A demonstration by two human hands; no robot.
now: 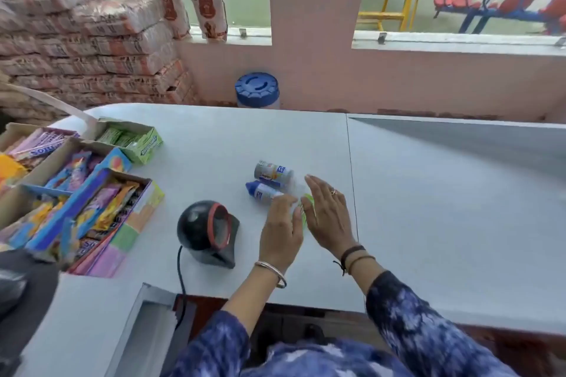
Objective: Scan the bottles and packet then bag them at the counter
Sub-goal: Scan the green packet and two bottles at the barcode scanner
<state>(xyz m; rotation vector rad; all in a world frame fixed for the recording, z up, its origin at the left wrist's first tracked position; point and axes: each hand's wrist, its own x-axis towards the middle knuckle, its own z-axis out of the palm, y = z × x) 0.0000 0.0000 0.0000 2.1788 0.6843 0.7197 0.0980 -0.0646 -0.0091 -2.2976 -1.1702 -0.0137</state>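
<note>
Two small bottles lie on their sides on the grey counter (428, 193): one with a grey cap (272, 174) farther off, one with a blue cap (262, 191) nearer me. A green packet (307, 208) peeks out between my hands, mostly hidden. My left hand (280, 228) hovers over the blue-capped bottle's base and the packet, fingers loosely spread. My right hand (326, 213) is flat and open just right of the packet. Neither hand clearly grips anything. A black dome scanner (208, 229) with a red ring stands to the left of my hands.
Open cardboard boxes of sweets and gum (82, 193) crowd the counter's left side. A blue-lidded jar (257, 89) stands behind the counter's far edge. Stacked sacks (92, 46) fill the back left. The scanner's cable (181, 285) runs down to a drawer opening.
</note>
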